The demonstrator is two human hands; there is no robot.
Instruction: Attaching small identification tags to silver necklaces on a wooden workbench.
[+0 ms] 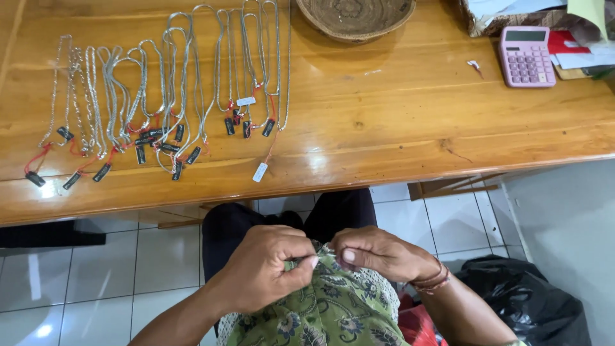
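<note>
- The table (pixel 384 128) — glossy wood — fills the upper half of the view; the person sits at its 6 o'clock edge, so the work is done in the lap and the top serves as a laying-out surface.
- Silver chains (pixel 166 90) lie side by side in long loops at 10 to 11 o'clock, each with a small tag on red thread, apparently spread so none tangles.
- A woven basket (pixel 355 16) sits at 12 o'clock; a pink calculator (pixel 526 56) at 2 o'clock, near loose papers.
- A black bag (pixel 532 301) rests on the tiled floor at 4 o'clock.
- The left hand (pixel 266 269) and right hand (pixel 378 253) meet over the green patterned cloth (pixel 339 307), each grip a narrow pinch on one thin silver piece (pixel 323 255) — held taut between them, close to the body, likely for fine control.
</note>
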